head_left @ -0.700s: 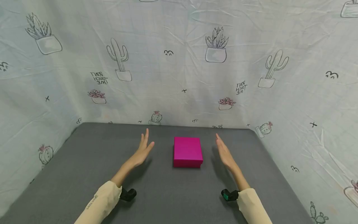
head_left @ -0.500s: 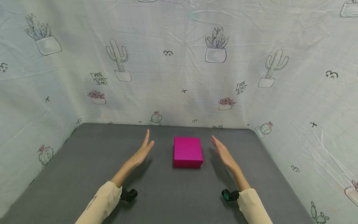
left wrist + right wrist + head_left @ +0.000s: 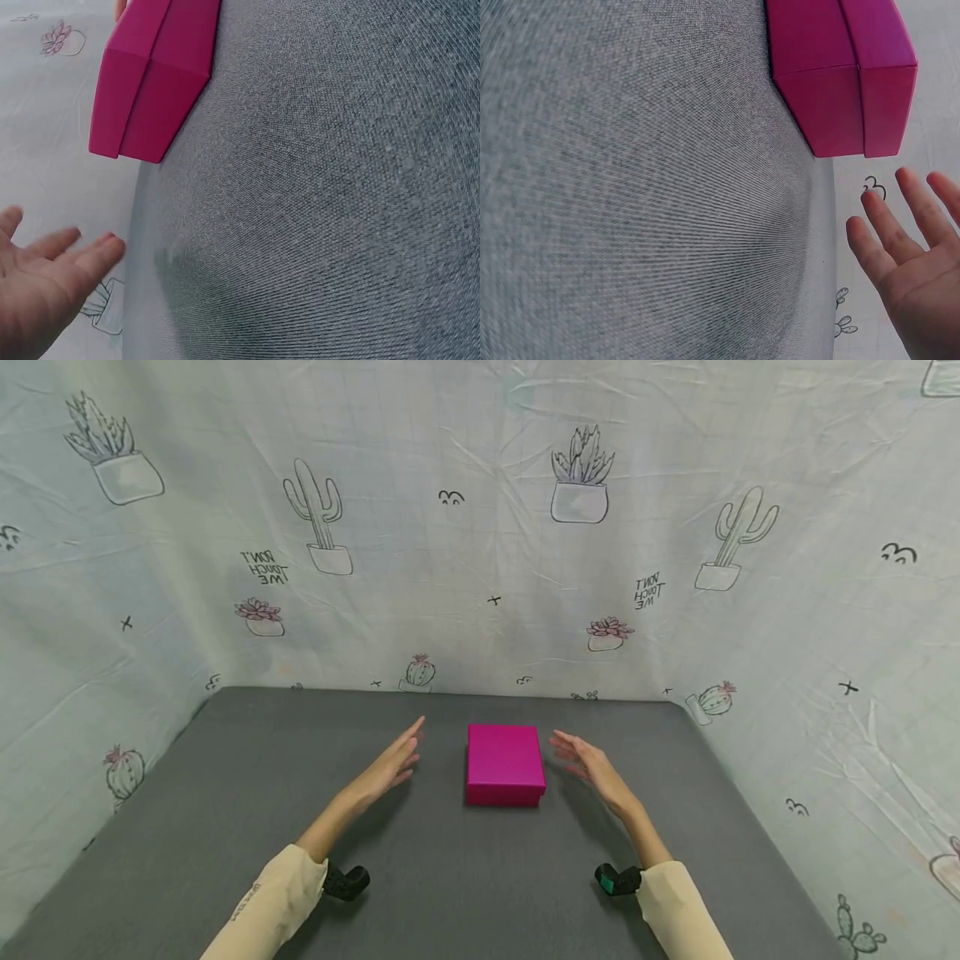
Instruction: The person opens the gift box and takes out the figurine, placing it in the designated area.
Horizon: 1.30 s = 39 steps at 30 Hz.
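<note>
A magenta box (image 3: 504,760) with a fitted lid sits on the grey tabletop, between the two hands. In the head view my left hand (image 3: 381,773) hovers to its left with fingers extended, apart from the box. On the other side, my right hand (image 3: 596,768) is held with its palm facing the box, its fingertips close to the right side but not touching. The left wrist view shows the box (image 3: 154,75) beyond the spread fingers of the left hand (image 3: 45,289). From the right wrist, the lid seam of the box (image 3: 840,82) shows above the right hand (image 3: 922,277).
The grey table (image 3: 480,893) extends toward the viewer. A pale curtain (image 3: 480,527) printed with cacti and potted plants encloses the back and both sides. A black wrist device (image 3: 347,883) is on the left arm, and another wrist device (image 3: 618,880) is on the right.
Both hands have turned inward, and their fingertips have come closer to the box. The right fingers have moved left and spread a little. The box has stayed in place.
</note>
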Tool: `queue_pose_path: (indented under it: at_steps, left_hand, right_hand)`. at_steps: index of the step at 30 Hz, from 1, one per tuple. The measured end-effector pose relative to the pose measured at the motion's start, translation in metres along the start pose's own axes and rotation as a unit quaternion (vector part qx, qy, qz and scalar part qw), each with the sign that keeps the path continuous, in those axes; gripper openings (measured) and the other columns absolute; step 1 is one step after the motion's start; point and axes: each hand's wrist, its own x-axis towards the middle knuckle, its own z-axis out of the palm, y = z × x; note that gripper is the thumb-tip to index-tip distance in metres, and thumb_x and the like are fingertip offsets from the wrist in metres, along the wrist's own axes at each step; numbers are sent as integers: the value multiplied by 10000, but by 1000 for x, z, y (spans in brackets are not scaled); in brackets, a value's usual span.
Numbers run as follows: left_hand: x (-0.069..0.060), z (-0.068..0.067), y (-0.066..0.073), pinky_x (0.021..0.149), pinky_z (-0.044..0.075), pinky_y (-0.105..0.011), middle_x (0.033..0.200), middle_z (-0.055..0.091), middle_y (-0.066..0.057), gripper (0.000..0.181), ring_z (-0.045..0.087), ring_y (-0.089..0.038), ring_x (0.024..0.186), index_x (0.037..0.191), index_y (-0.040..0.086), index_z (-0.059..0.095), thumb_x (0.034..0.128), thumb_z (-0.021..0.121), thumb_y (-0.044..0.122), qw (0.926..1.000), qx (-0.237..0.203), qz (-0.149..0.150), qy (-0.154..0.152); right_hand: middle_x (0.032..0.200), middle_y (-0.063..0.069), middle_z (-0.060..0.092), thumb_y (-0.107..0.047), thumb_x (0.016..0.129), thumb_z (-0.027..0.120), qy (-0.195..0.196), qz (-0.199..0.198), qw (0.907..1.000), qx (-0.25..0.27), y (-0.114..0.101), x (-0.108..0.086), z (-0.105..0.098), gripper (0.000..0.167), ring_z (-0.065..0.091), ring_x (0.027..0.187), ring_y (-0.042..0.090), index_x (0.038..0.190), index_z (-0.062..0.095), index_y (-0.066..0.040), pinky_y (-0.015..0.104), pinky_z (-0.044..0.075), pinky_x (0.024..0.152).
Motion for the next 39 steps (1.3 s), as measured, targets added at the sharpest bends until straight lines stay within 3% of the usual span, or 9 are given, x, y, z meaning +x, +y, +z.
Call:
queue_pose_path:
  at_steps: [6, 10, 18, 28, 34, 39]
  left_hand:
    - [1, 0, 0, 1112, 220, -500, 1560, 170, -210, 544, 207, -423, 1396, 1518, 6, 191, 1078, 204, 326, 9998, 66, 122, -131]
    - [3, 3, 2, 1103, 254, -472, 1535, 251, -204, 527, 246, -405, 1387, 1470, -50, 298, 1074, 278, 297, 9999, -29, 100, -126]
    - [6, 7, 1, 1090, 261, -490, 1513, 243, -274, 483, 255, -444, 1368, 1450, -95, 297, 1059, 364, 181, 9990, -294, 215, -262]
    - [10, 17, 2, 1080, 304, -442, 1506, 241, -293, 500, 303, -435, 1352, 1454, -100, 283, 1053, 386, 183, 9988, -292, 53, -401]
    - [14, 27, 1, 1073, 315, -474, 1532, 211, -260, 607, 284, -400, 1375, 1482, -78, 220, 1013, 498, 191, 9980, 488, 80, -393]
    - [22, 39, 1, 1057, 347, -420, 1540, 216, -229, 750, 311, -376, 1370, 1488, -61, 216, 931, 648, 195, 9948, 928, 198, -368]
  right_hand:
    - [1418, 312, 390, -223, 1081, 201, -116, -51, 9999, 99, 0, 0, 0, 488, 367, 1278, 520, 1430, 355, 82, 639, 262, 1032]
    - [1402, 322, 403, -219, 1079, 232, -136, 0, 9998, 164, -1, 1, 1, 480, 378, 1269, 519, 1408, 384, 96, 635, 278, 1026]
    - [1387, 299, 442, -168, 1046, 387, -214, 17, 9996, 157, 0, 1, 3, 449, 432, 1237, 504, 1394, 391, 115, 613, 313, 1011]
    - [1362, 251, 497, -106, 1010, 484, -224, 32, 9997, -105, 3, 2, 6, 424, 505, 1205, 424, 1375, 432, 103, 523, 390, 995]
    - [1456, 186, 418, -122, 926, 640, -213, 223, 9975, -635, 3, 2, 11, 583, 427, 1298, 388, 1439, 397, 11, 536, 380, 1011]
    - [1531, 157, 299, -92, 874, 707, -504, 239, 9975, -430, 5, 6, 15, 750, 340, 1367, 353, 1494, 292, -17, 478, 385, 1019]
